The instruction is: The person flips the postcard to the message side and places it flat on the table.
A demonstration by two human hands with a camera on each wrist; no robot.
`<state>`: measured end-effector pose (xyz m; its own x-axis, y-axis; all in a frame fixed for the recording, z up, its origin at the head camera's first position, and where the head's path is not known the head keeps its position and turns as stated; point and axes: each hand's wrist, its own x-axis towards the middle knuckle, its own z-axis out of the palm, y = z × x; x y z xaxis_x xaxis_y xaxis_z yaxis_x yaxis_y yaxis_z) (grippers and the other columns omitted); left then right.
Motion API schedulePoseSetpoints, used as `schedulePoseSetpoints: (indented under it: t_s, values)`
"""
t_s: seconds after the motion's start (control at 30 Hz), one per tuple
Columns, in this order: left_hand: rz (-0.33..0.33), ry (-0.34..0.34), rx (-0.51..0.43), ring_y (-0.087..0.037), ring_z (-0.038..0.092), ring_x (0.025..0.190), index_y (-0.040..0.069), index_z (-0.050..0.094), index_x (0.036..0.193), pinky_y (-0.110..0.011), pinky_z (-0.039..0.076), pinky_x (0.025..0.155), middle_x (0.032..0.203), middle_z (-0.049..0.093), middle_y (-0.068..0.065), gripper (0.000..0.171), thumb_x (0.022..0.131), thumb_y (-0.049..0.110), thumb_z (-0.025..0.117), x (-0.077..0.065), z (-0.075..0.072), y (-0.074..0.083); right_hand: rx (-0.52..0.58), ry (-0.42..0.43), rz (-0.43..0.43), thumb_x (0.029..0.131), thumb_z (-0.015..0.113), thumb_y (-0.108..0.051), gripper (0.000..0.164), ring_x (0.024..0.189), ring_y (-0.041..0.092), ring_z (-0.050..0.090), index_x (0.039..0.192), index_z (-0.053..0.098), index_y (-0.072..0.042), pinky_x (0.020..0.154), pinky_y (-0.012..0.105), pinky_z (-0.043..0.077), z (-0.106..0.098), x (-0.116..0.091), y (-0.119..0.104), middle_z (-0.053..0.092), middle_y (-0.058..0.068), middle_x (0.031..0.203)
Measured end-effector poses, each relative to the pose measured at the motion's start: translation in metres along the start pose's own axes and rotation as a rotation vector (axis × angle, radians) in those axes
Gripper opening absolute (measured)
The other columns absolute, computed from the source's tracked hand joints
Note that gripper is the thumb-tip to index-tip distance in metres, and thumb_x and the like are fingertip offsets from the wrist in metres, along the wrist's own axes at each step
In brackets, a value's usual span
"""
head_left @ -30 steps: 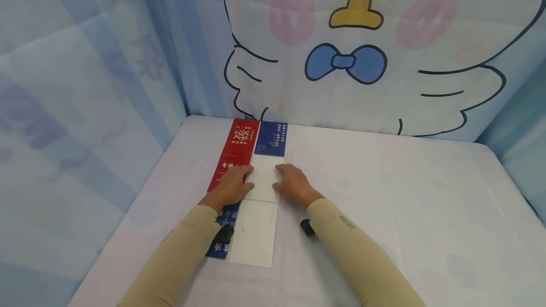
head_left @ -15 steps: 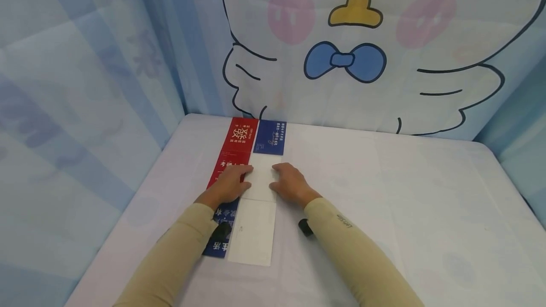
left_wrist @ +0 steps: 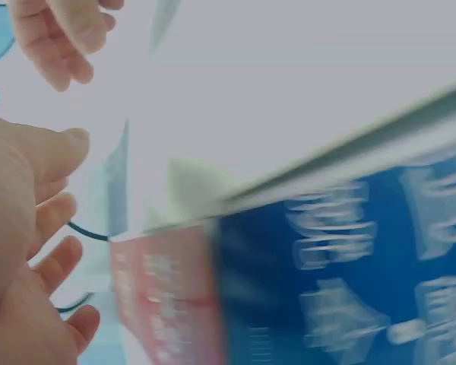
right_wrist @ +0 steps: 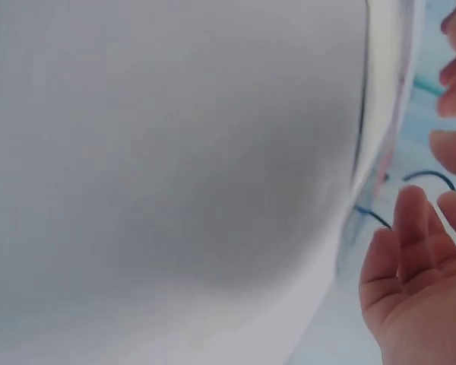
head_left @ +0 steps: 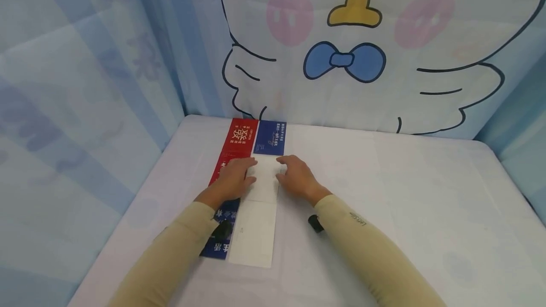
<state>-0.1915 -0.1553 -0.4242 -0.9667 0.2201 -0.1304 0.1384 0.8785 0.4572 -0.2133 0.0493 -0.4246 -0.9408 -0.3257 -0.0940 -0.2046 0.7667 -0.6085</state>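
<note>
Trainee: Where is the workpiece? Take 12 o'clock as the far edge of the table.

Instructor: The upper white card lies between the left hand and the right hand. A blue card adjoins at 12, the lower white card at 6; the red cards run from 9 to 11.

Trainee: Finger state?

Instructor: Both hands: thumb and index finger well apart, remaining fingers loosely bent, nothing gripped. Tips stand at the card's 9 and 3 o'clock edges; contact cannot be confirmed.

Trainee: Expected handling?

Instructor: Judged light, thin and fairly stiff, with a smooth face liable to slide. Corners may crease. Take hold along the two long edges, at 9 and 3; apply light, even pressure.

Trainee: Orientation?

Instructor: Long axis runs 12 to 6, its far end leaning slightly towards 1. The upward face appears blank, so which end is the top cannot be told.
</note>
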Motion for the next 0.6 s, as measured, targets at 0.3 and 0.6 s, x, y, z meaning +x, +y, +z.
schedulePoseSetpoints:
  t_s: [0.3, 0.6]
  values:
    - [0.022, 0.029, -0.098, -0.03, 0.031, 0.146, 0.017, 0.041, 0.153, -0.054, 0.035, 0.111, 0.156, 0.039, -0.008, 0.067, 0.094, 0.024, 0.071, 0.027, -0.04, 0.011, -0.237, -0.011, -0.101, 0.097, 0.067, -0.028, 0.06, 0.134, 0.032, 0.046, 0.148, 0.046, -0.004, 0.113, 0.046, 0.036, -0.061, 0.024, 0.013, 0.045, 0.016, 0.151]
    - [-0.011, -0.008, -0.2, -0.036, 0.031, 0.145, 0.023, 0.04, 0.155, -0.061, 0.038, 0.107, 0.157, 0.037, -0.011, 0.07, 0.093, 0.025, 0.072, 0.056, -0.058, 0.004, -0.198, -0.055, -0.06, 0.092, 0.073, -0.033, 0.076, 0.145, 0.031, 0.032, 0.155, 0.037, -0.009, 0.117, 0.047, 0.028, -0.078, 0.054, 0.013, 0.036, 0.012, 0.158]
